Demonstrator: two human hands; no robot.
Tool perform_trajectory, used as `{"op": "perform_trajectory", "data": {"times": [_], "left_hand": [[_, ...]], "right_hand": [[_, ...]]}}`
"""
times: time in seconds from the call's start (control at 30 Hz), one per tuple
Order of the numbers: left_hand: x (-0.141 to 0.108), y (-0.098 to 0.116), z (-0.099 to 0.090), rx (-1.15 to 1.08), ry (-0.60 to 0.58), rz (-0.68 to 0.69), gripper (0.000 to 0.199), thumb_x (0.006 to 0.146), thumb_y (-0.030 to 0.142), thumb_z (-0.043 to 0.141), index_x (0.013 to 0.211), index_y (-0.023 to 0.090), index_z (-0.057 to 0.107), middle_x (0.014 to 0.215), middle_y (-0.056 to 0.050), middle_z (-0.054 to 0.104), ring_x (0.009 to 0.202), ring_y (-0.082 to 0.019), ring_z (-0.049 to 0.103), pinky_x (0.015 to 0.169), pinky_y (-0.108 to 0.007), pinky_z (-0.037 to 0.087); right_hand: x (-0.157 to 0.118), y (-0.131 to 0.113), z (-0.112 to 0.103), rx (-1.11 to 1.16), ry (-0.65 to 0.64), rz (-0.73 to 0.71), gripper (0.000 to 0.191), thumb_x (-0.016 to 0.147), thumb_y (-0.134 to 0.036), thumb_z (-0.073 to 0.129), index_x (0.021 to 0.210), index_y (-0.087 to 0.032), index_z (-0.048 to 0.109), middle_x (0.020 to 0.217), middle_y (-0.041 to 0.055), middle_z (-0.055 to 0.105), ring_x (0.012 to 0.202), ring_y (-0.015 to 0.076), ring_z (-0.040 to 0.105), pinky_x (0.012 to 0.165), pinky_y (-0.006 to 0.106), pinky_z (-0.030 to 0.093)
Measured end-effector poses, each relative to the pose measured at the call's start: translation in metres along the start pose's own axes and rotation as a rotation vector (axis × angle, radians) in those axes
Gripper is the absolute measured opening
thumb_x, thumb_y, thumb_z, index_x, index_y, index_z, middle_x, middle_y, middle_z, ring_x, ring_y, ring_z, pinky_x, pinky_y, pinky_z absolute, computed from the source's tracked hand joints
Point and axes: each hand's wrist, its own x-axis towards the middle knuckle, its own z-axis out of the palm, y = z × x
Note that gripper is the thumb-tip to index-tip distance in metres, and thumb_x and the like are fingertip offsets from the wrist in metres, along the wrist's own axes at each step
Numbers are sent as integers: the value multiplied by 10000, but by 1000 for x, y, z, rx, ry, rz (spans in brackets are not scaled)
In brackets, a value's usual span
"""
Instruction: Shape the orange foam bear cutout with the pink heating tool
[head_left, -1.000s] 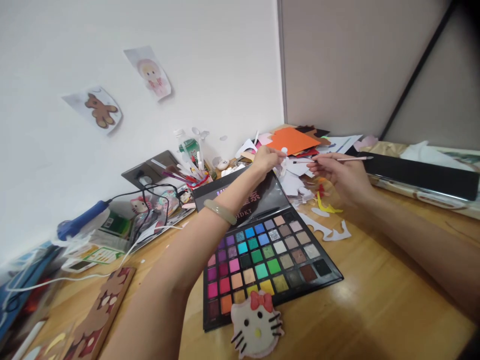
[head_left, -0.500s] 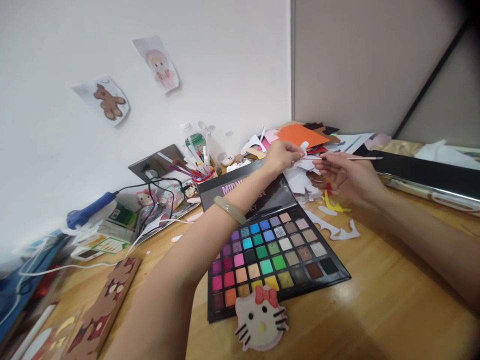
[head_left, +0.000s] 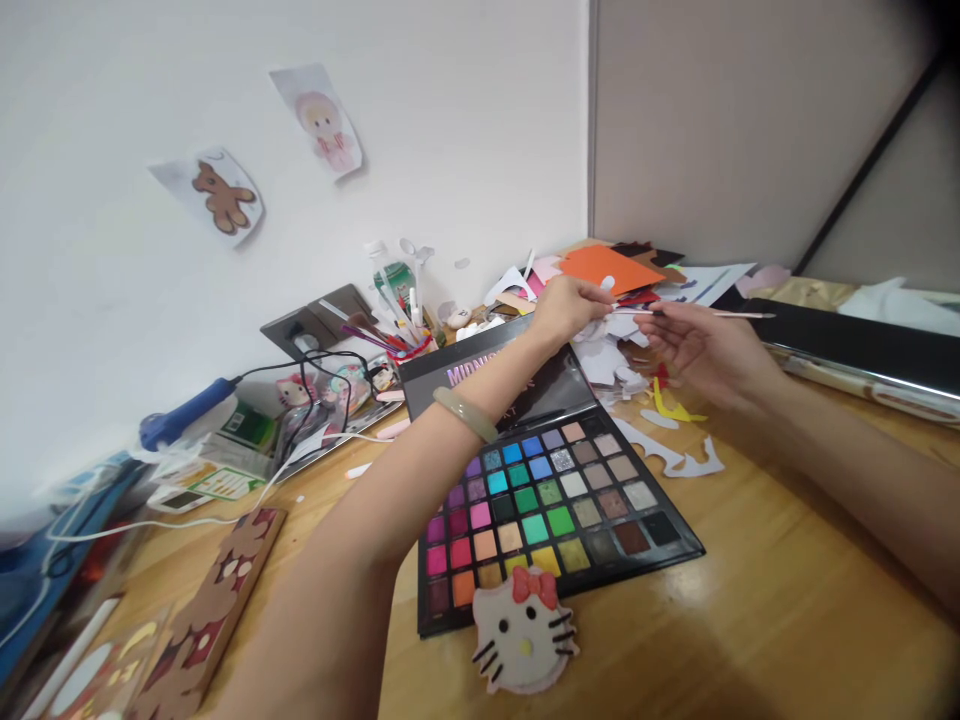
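My left hand (head_left: pixel 566 312), with a pale bangle (head_left: pixel 465 415) on its wrist, reaches over the palette's raised lid. Its thumb and fingertips are pinched together beside the brush's left end; what they hold is too small to make out. A small white oval piece (head_left: pixel 608 283) shows just above those fingertips. In my right hand (head_left: pixel 709 345) is a thin brush (head_left: pixel 742 316), gripped between thumb and fingers and lying nearly level. Below both hands lies the open eyeshadow palette (head_left: pixel 679 545) with many coloured pans. A white cat-face piece with a red bow (head_left: pixel 525 635) rests against its front edge.
Paper scraps (head_left: pixel 690 460) and an orange sheet (head_left: pixel 611 270) lie behind the hands. A long black case (head_left: pixel 862 355) is at right. Left are a cup of brushes (head_left: pixel 412 350), a blue-handled tool (head_left: pixel 187 410), cables and a brown patterned box (head_left: pixel 217 610).
The view has shifted slightly, so everything sits a little further right and higher. Both hands keep nearly the same pose, with the brush still in my right hand.
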Motion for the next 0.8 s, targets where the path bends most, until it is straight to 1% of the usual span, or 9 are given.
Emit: {"op": "perform_trajectory", "data": {"times": [0.17,0.37,0.47,0.63,0.8], "left_hand": [[0,1,0,-107,-42,-69,127,613,119,601,726,76,641,589,-37,588,503,-74,488,575,-244,428],[0,3,-1,-155,-61,-133,103,615,75,601,714,65,626,588,-38,574,497,-65,484,584,-243,437],[2,3,-1,-142,-69,-133,83,615,88,608,694,72,624,572,-33,563,484,-69,474,569,-255,428],[4,2,-2,-90,-120,-101,40,614,86,602,651,92,616,520,-3,525,446,-58,437,519,-239,405],[5,-1,-4,-80,-127,-82,28,595,64,593,599,92,599,533,-3,535,466,-57,455,532,-231,408]], "right_hand": [[-2,-1,2,22,14,25,178,769,-72,444,732,-129,608,688,34,660,723,99,606,650,143,494],[-2,0,3,52,21,25,179,769,-65,443,732,-132,605,693,26,657,735,95,603,661,140,490],[-1,0,3,63,18,27,170,767,-65,449,741,-123,607,694,27,656,740,98,602,654,140,493],[0,0,0,69,12,36,173,769,-70,445,747,-119,609,698,27,655,736,94,599,651,136,492],[0,2,0,55,-2,44,177,770,-75,452,727,-143,609,717,20,653,759,95,594,660,139,488]]}}
